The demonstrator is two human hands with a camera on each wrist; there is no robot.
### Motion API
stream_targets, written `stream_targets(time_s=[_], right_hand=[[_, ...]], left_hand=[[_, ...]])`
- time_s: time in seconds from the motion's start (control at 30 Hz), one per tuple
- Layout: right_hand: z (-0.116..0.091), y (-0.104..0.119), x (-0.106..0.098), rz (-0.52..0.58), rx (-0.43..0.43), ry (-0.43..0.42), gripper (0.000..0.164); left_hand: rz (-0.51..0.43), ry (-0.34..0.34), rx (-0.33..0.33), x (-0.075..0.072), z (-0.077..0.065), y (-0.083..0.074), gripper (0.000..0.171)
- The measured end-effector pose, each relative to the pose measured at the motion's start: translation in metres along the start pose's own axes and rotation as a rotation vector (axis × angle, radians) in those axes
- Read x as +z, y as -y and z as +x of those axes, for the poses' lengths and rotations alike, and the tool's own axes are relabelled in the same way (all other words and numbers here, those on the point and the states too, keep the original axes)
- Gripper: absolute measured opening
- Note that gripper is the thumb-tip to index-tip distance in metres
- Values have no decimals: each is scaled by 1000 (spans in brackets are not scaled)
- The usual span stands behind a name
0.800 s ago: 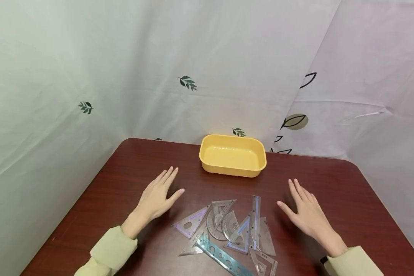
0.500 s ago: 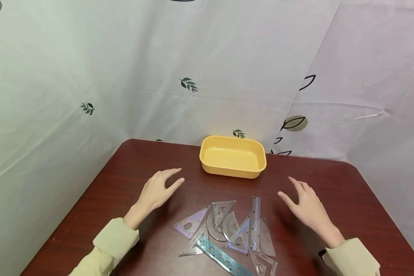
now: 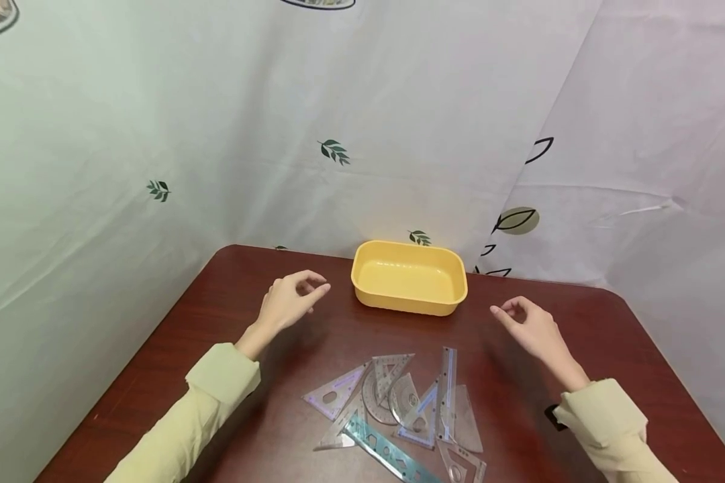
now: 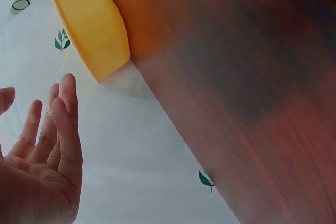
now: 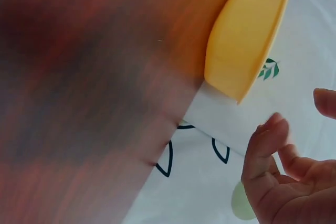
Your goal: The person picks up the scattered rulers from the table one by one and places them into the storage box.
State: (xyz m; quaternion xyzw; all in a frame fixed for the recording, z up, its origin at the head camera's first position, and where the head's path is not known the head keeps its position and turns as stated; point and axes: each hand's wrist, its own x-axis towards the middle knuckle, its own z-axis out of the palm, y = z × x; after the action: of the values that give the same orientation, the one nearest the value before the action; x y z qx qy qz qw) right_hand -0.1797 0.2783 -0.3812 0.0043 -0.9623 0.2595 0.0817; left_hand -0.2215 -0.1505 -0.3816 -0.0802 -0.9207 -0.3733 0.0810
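Observation:
A yellow plastic tray (image 3: 409, 305) stands near the table's back edge. My left hand (image 3: 285, 302) hovers over the table to its left, fingers loosely bent with thumb and fingertips apart; nothing is in it. To the tray's right is my right hand (image 3: 533, 330), also holding nothing, its fingers bent toward the thumb. Between and nearer than the hands lies a loose cluster of clear rulers: a teal ruler (image 3: 387, 448), a straight ruler (image 3: 448, 396), a purple-marked set square (image 3: 336, 392), a blue-marked set square (image 3: 419, 429) and protractors (image 3: 403, 400). Several overlap.
The dark red wooden table (image 3: 266, 436) has rounded back corners. White cloth (image 3: 266, 147) with leaf prints hangs behind it and along both sides. The sleeves (image 3: 604, 409) are pale yellow-green, and a black band (image 3: 554, 417) shows at the right cuff.
Both hands have moved forward toward the tray, and their fingers have gone from straight to loosely bent. The rulers and the tray stay put; the head view has tilted slightly.

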Motion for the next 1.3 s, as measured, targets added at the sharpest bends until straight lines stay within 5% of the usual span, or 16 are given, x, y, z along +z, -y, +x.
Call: stream_targets(time_s=[0.4, 0.7, 1.03, 1.3], right_hand=[[39, 9, 0, 112, 32, 76, 51], [66, 14, 5, 298, 131, 184, 56], [87, 21, 15, 421, 211, 221, 53], [101, 19, 28, 470, 266, 260, 54]], left_hand=[[-251, 44, -141, 8, 38, -5, 39], [-413, 89, -145, 17, 63, -10, 42], [-468, 152, -262, 34, 87, -13, 44], [-475, 139, -295, 53, 95, -9, 44]])
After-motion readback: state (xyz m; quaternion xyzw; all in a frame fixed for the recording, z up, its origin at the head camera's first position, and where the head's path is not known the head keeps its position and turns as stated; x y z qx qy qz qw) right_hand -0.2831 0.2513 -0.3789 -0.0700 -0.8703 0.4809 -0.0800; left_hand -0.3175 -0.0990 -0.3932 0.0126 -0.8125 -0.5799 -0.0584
